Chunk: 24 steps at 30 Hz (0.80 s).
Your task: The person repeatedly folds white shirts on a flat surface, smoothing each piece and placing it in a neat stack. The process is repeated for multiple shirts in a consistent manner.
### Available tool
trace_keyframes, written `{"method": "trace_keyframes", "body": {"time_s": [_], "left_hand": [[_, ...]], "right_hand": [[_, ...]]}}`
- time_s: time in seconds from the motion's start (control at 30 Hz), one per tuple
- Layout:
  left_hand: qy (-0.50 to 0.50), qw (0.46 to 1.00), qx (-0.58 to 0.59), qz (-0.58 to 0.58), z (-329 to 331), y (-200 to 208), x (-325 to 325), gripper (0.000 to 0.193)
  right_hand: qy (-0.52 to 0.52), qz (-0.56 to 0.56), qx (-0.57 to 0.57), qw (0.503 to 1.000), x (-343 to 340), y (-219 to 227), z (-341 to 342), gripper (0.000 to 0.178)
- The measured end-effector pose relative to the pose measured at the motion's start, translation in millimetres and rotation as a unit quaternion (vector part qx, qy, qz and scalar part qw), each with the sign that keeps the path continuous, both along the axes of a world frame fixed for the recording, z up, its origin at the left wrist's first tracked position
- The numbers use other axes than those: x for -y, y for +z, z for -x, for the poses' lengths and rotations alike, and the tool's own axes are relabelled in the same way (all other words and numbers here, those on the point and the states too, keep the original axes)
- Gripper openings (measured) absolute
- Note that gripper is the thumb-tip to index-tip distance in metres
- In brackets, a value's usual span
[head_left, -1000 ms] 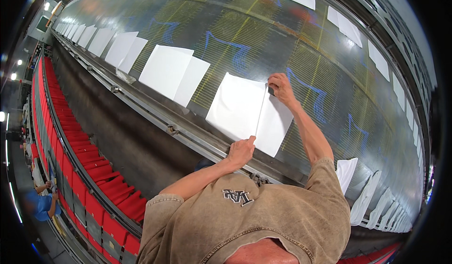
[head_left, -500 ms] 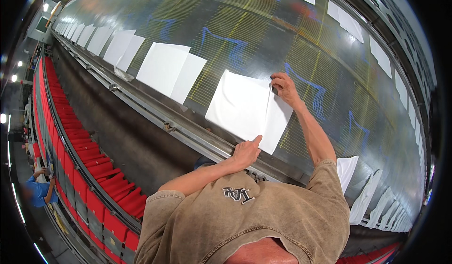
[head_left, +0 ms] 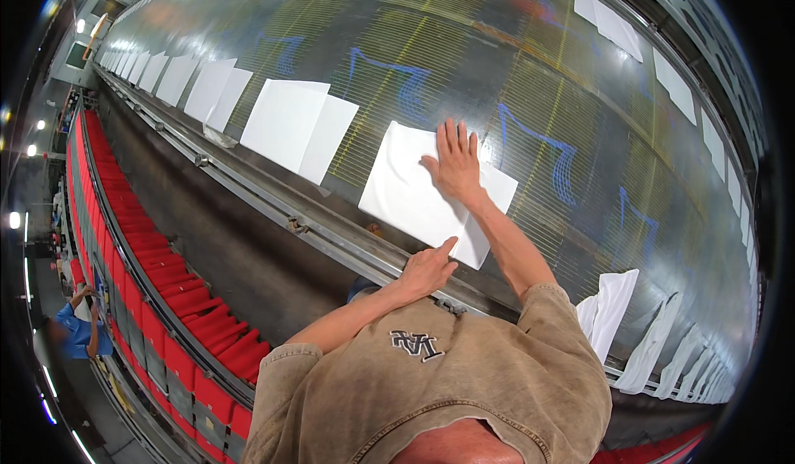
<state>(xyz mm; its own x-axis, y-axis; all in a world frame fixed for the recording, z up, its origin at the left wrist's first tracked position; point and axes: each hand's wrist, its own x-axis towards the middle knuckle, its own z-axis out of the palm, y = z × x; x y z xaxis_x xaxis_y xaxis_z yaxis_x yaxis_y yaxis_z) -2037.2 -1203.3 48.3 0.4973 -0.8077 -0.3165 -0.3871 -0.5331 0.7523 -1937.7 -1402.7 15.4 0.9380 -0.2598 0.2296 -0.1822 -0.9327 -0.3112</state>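
Note:
A white cloth piece (head_left: 406,182) lies on the long dark table (head_left: 480,75) in front of me, with a fold line and a second layer showing on its right side. My right hand (head_left: 455,166) rests flat across its upper part, fingers spread and pointing away from me. At the near edge of the cloth is my left hand (head_left: 426,272), its index fingertip touching the fabric, the thumb apart from it and the other fingers mostly hidden. Small creases run near the cloth's far left corner.
More white pieces (head_left: 286,125) line the table's near edge leftward; others (head_left: 609,25) lie along the far edge. Draped white cloths (head_left: 609,307) hang over the edge at right. A metal rail (head_left: 248,191) borders the table. Red-covered racks (head_left: 161,257) stand behind; a person in blue (head_left: 79,331) is far left.
My right hand has let go of the cloth's far edge and moved left, now flat on the fabric. The raised fold there lies flatter. My left hand has stayed almost still.

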Motion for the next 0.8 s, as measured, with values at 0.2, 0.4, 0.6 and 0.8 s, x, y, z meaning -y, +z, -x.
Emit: {"method": "trace_keyframes", "body": {"time_s": [0.2, 0.4, 0.6, 0.8], "left_hand": [[0.053, 0.965, 0.221, 0.134, -23.2, 2.5, -18.8, 0.051], [0.013, 0.931, 0.361, 0.059, -91.9, -6.8, -25.1, 0.062], [-0.048, 0.932, 0.357, -0.037, -162.0, -31.3, -14.1, 0.074], [0.086, 0.913, 0.395, -0.047, -220.9, -38.7, 5.9, 0.069]], "right_hand": [[-0.006, -0.029, -0.032, 0.999, -2.3, -19.1, 6.2, 0.082], [-0.028, -0.037, 0.020, 0.999, -45.6, -20.3, 43.2, 0.084], [-0.076, -0.034, -0.015, 0.996, -66.6, -27.6, 58.8, 0.085], [-0.092, -0.011, -0.038, 0.995, -69.8, -22.7, 56.9, 0.085]]}}
